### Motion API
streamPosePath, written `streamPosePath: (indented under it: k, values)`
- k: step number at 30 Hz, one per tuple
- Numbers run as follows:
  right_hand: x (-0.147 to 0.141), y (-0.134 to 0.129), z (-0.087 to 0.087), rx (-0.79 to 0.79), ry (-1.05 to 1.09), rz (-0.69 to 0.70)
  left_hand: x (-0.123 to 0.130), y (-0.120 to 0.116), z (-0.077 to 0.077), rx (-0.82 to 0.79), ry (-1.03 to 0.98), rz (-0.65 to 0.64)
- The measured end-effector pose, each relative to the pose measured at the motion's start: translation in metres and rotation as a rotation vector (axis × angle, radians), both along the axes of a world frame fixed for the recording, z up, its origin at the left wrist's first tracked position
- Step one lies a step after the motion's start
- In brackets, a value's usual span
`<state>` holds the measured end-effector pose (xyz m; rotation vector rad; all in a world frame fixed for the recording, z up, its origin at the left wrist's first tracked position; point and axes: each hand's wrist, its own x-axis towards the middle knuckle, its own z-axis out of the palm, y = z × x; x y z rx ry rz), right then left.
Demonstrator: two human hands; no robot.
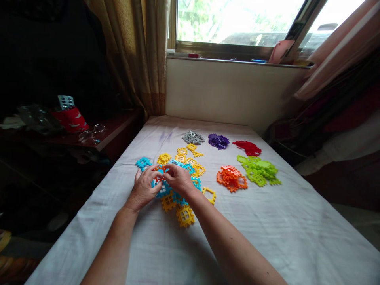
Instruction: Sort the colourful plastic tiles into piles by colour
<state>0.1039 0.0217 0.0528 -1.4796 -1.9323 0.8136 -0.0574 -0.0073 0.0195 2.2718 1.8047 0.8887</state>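
My left hand (pixel 144 187) and my right hand (pixel 179 179) are close together over a mixed heap of blue pieces (pixel 163 190) and yellow pieces (pixel 185 216). Between their fingertips is an orange-red piece (pixel 160 171), gripped from both sides, with a bit of blue at its middle. My fingers hide part of it. To the right lie an orange pile (pixel 230 178) and a lime green pile (pixel 261 170). Farther back are a grey pile (pixel 192 137), a purple pile (pixel 219 141) and a red pile (pixel 247 148).
The piles rest on a white sheet (pixel 267 229). At the left, a dark side table (pixel 118 128) bears a red container (pixel 73 119) and eyeglasses (pixel 92 132). A wall and window (pixel 237 23) stand behind, with a gold curtain (pixel 148 51) beside them.
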Motion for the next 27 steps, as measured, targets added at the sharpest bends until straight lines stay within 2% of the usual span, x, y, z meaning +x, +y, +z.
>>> streamPosePath:
  k: [3, 5, 10, 13, 16, 18, 21, 23, 27]
  values:
    - [0.01, 0.005, 0.0, 0.036, 0.06, -0.068, -0.001, 0.004, -0.009, 0.037, -0.063, -0.053]
    - [0.032, 0.008, 0.001, 0.062, 0.073, -0.134, -0.003, 0.006, -0.016, 0.038, -0.094, -0.066]
    - [0.125, 0.003, 0.003, 0.098, 0.099, -0.38, -0.004, 0.009, -0.024, 0.0, -0.043, -0.119]
    - [0.18, -0.008, -0.009, 0.122, 0.011, -0.564, -0.001, 0.01, -0.023, 0.01, -0.02, -0.087]
    - [0.213, -0.02, -0.026, 0.113, -0.106, -0.679, -0.001, 0.011, -0.022, 0.046, -0.052, -0.03]
    - [0.221, -0.026, -0.035, 0.134, -0.196, -0.717, -0.001, 0.012, -0.023, 0.068, -0.078, 0.004]
    - [0.214, -0.029, -0.046, 0.251, -0.367, -0.734, -0.003, 0.013, -0.025, 0.092, -0.093, 0.048]
    - [0.206, -0.028, -0.051, 0.29, -0.473, -0.676, -0.004, 0.013, -0.024, 0.109, -0.098, 0.067]
    - [0.192, -0.015, -0.059, 0.221, -0.583, -0.545, -0.007, 0.012, -0.02, 0.14, -0.122, 0.13]
